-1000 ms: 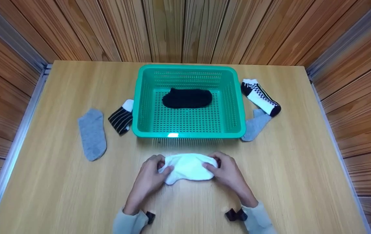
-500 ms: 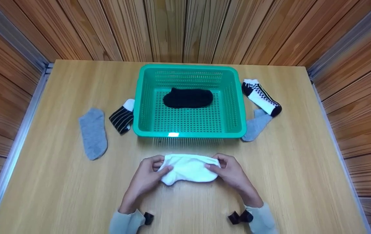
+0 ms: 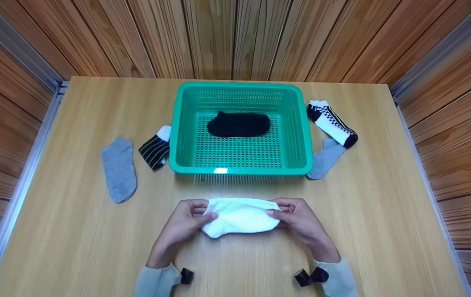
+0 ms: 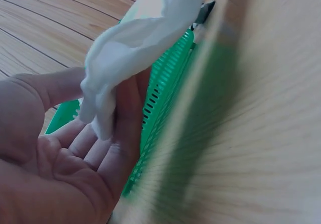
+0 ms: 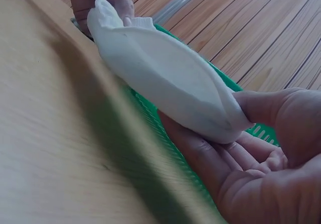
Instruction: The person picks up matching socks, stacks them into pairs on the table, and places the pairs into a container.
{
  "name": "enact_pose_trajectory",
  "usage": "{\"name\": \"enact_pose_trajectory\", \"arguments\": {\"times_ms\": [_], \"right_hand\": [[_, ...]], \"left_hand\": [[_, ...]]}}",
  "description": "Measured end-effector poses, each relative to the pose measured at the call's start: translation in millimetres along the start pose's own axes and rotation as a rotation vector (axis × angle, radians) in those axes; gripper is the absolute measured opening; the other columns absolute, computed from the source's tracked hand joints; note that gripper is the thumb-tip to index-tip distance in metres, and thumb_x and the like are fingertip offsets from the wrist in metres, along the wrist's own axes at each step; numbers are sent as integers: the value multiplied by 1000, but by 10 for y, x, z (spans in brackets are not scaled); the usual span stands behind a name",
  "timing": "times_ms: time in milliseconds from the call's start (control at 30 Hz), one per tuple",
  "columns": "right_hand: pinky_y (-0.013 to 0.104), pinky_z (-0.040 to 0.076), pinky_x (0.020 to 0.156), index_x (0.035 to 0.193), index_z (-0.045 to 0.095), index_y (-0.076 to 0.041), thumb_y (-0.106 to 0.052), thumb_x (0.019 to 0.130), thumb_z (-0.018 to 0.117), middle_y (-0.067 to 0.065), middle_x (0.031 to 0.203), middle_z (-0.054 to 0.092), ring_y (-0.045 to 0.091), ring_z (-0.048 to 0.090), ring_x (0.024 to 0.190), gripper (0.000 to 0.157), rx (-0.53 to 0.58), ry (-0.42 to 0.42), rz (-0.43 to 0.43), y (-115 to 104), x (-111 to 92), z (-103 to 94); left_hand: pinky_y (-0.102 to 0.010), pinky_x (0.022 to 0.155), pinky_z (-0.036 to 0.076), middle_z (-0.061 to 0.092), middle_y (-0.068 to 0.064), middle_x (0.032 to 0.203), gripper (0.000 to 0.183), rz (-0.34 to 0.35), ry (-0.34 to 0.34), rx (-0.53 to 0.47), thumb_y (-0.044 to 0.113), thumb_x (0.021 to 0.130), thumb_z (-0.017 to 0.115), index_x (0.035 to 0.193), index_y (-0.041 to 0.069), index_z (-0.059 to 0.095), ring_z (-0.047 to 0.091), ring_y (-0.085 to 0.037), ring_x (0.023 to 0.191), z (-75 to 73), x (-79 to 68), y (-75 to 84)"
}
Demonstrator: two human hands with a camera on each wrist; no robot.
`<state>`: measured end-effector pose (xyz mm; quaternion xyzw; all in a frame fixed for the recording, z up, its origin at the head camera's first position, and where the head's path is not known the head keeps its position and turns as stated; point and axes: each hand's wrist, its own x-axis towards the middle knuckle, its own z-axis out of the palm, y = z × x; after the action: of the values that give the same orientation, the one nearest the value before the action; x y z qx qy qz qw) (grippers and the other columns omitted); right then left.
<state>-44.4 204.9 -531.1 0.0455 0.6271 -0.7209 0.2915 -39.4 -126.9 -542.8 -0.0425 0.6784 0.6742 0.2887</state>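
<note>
A white ankle sock (image 3: 241, 216) is stretched flat between both hands, in front of the basket. My left hand (image 3: 186, 220) pinches its cuff end between thumb and fingers; in the left wrist view the folded opening of the sock (image 4: 125, 48) shows at the fingertips. At the toe end, my right hand (image 3: 301, 220) grips the fabric, thumb on top and fingers underneath. The right wrist view has the sock (image 5: 165, 78) held just above the table, its side facing the camera.
A green basket (image 3: 241, 170) holds a black sock (image 3: 239, 124). To its left lie a grey sock (image 3: 118, 170) and a black striped sock (image 3: 155, 149). A checkered white-and-black sock (image 3: 333, 124) overlaps another grey sock (image 3: 326, 160) at the right. Wood-panelled walls surround the table.
Both hands have drawn slightly apart and toward the body, pulling the white sock straighter and smoother. The other socks and the basket stay where they were.
</note>
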Motion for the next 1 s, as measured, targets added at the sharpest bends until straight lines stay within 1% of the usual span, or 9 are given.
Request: {"name": "enact_pose_trajectory", "arguments": {"times_ms": [167, 300, 367, 433, 533, 667, 733, 900, 1000], "right_hand": [[28, 63, 85, 123, 73, -1, -5, 96, 74, 2, 105, 83, 13, 78, 98, 28, -21, 1, 0, -57, -16, -7], [29, 63, 88, 129, 70, -1, -8, 96, 74, 2, 109, 82, 15, 78, 102, 34, -57, -3, -3, -145, -43, -40], [29, 62, 89, 131, 68, 1, -10, 97, 74, 1, 111, 82, 15, 78, 103, 36, -91, 0, -10, -197, -59, -63], [29, 62, 91, 132, 67, 2, -12, 98, 74, 1, 112, 82, 15, 78, 103, 37, -129, 10, -18, -260, -73, -75], [29, 61, 92, 132, 67, 4, -13, 98, 74, 0, 113, 82, 14, 77, 104, 39, -176, 24, -38, -361, -71, -71], [29, 62, 91, 131, 67, 4, -14, 98, 74, 0, 113, 82, 14, 78, 103, 39, -205, 40, -51, -526, -51, -45], [29, 62, 90, 132, 68, 2, -16, 99, 74, 0, 114, 82, 15, 78, 103, 38, -208, 41, -54, -621, -45, -38], [30, 63, 87, 133, 68, 0, -17, 101, 71, 1, 116, 81, 18, 79, 104, 36, -190, 21, -89, -844, -13, -46], [26, 62, 85, 132, 69, 0, -16, 102, 69, 0, 115, 81, 17, 79, 101, 34, -180, 3, -97, -955, 34, -64]], "left_hand": [[-21, 78, 57, 79, -3, 99, 28, -39, -32, -21, 19, 97, 75, 119, 2, 71, 75, -11, 87, -16, -6, 38], [-21, 77, 57, 79, -1, 95, 26, -17, -60, -51, 18, 98, 74, 118, 2, 72, 74, -12, 86, -46, -13, 97], [-21, 76, 55, 77, 0, 92, 26, 1, -76, -37, 20, 98, 75, 116, 2, 72, 72, -12, 84, -62, -11, 142], [-21, 76, 54, 76, 1, 91, 27, 15, -85, 2, 24, 98, 75, 116, 4, 72, 70, -13, 84, -78, -10, 201], [-22, 78, 54, 76, 1, 95, 31, 28, -81, 62, 27, 98, 76, 118, 4, 72, 70, -13, 87, -103, -9, 298], [-24, 86, 57, 77, -5, 111, 34, 42, -54, 118, 27, 99, 75, 125, 5, 70, 73, -14, 98, -140, -16, 445], [-25, 89, 58, 75, -7, 116, 35, 50, -43, 132, 26, 99, 74, 127, 6, 68, 72, -15, 101, -150, -16, 528], [-27, 92, 59, 73, -12, 121, 36, 87, -40, 152, 24, 99, 74, 130, 6, 67, 72, -18, 106, -178, 17, 750], [-27, 93, 59, 73, -12, 124, 35, 112, -41, 184, 24, 100, 73, 131, 7, 68, 73, -19, 107, -223, 60, 884]]}}
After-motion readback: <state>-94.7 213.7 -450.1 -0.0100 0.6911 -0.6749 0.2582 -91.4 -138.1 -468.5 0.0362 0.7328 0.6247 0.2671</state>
